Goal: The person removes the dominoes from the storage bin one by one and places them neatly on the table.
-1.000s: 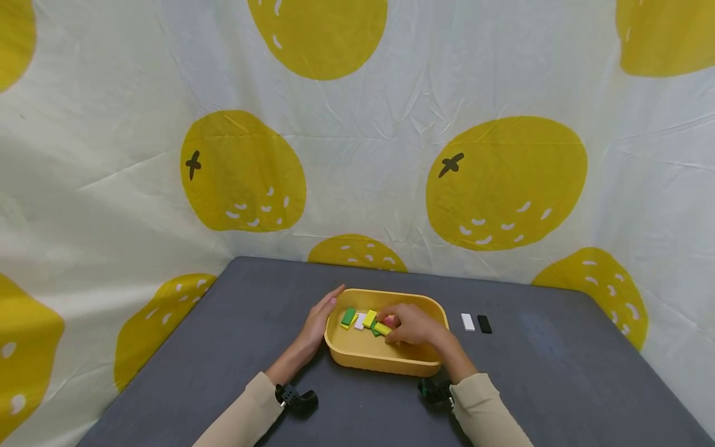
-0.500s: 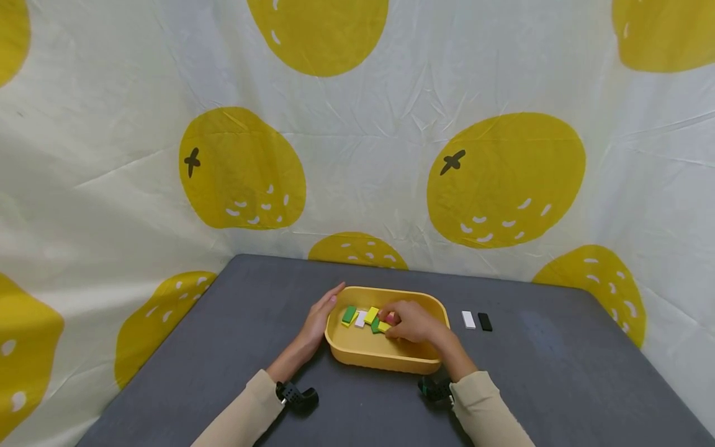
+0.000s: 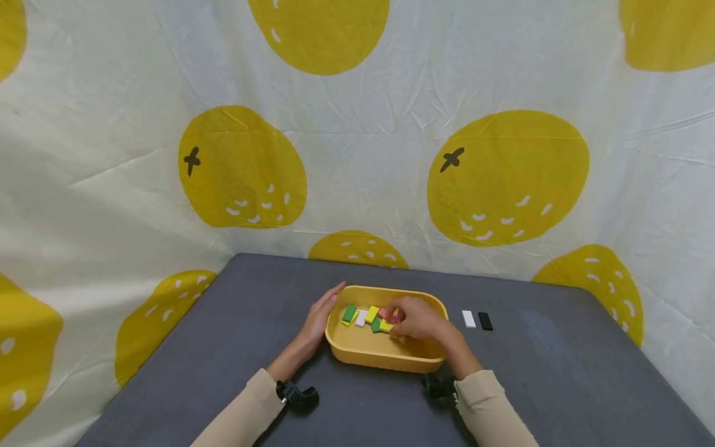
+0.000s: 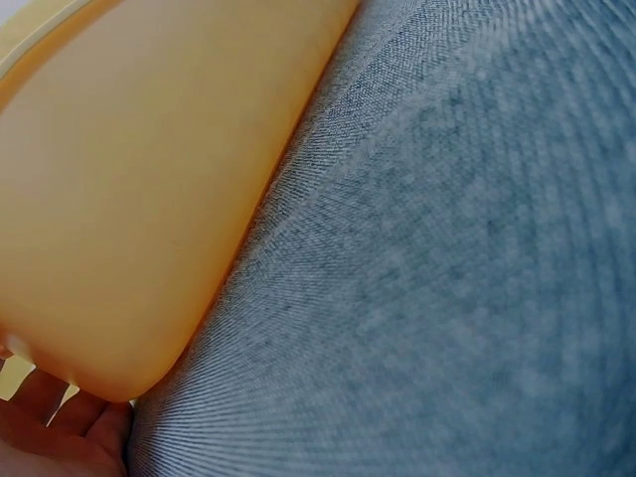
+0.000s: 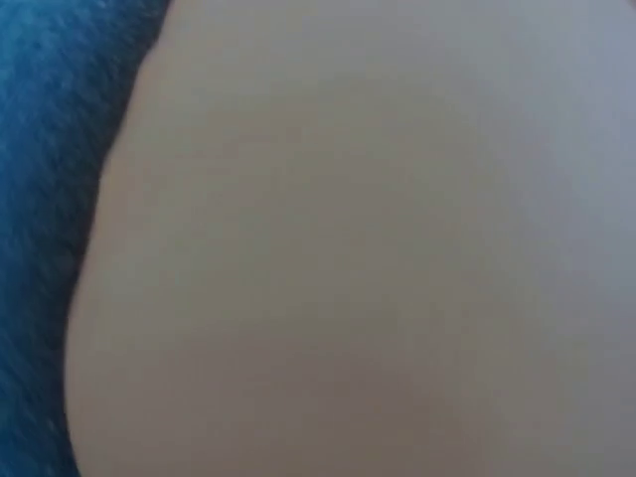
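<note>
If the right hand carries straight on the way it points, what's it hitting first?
Probably the nearest yellow block, close by the right hand inside the tray, with a green block just beyond. Whether they already touch is unclear.

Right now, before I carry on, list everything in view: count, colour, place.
Table: one, dark grey, below the backdrop
Backdrop: one, white with yellow prints, behind the table
Tray: one, orange-yellow, on the table
Green pieces: two, green, in the tray
Yellow pieces: at least three, yellow, in the tray
Red pieces: at least one, red, in the tray, partly hidden
White pieces: two, white, one in the tray, one on the table
Black piece: one, black, on the table
Wrist devices: two, black, at the wrists
Sleeves: two, beige, on the arms
Left hand: one, at the tray's left side
Right hand: one, over the tray
</note>
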Available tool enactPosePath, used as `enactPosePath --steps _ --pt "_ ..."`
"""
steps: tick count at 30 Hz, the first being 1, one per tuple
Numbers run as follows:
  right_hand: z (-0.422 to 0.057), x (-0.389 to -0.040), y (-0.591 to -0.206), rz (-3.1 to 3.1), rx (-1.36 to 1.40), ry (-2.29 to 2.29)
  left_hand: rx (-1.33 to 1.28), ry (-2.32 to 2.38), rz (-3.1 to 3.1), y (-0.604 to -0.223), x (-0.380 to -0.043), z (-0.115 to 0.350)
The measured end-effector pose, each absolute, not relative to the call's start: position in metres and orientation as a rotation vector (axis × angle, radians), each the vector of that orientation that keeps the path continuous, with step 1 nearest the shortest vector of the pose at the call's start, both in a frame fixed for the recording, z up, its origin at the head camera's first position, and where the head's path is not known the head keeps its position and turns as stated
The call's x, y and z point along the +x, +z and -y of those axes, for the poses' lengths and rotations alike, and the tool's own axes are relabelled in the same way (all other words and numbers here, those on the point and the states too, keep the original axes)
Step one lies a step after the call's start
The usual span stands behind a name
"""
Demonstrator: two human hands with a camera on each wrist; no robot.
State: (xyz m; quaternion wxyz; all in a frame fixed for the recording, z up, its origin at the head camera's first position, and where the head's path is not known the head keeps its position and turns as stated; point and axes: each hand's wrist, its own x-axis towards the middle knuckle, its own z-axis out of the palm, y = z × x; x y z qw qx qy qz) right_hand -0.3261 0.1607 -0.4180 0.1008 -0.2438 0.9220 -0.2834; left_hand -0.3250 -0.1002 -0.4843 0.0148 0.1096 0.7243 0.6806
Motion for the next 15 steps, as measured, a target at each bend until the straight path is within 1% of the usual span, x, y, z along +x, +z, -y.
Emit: enactPosePath --steps 7,15 --pt "-0.1672 -0.3263 -0.4156 -2.78 -0.685 -0.697 0.338 2.115 -2.254 -0.4814 -0.3251 0.0995" --pt "-0.1658 -0.3254 -0.4163 -2.832 -0.604 -0.641 0.333 2.111 -2.256 -0.4823 -0.325 0.0991"
